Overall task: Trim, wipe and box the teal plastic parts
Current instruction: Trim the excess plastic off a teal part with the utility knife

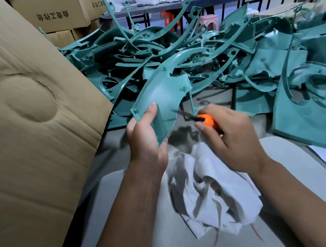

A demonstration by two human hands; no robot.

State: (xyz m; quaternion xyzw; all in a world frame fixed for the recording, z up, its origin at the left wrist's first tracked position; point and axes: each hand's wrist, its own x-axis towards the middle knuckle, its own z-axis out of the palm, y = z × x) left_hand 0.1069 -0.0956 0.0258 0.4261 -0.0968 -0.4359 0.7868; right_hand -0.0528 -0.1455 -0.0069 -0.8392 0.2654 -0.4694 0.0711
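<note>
The left hand [146,137] holds a curved teal part [163,95] up in front of the person, thumb on its face and fingers curled behind its lower end. The right hand [229,134] grips a small knife [200,119] with an orange handle, and the dark blade points at the part's edge. Below both hands lies a crumpled white cloth [212,194]. A big pile of teal parts [200,47] covers the counter [212,100] behind. A tall cardboard box [27,121] stands on the left.
</note>
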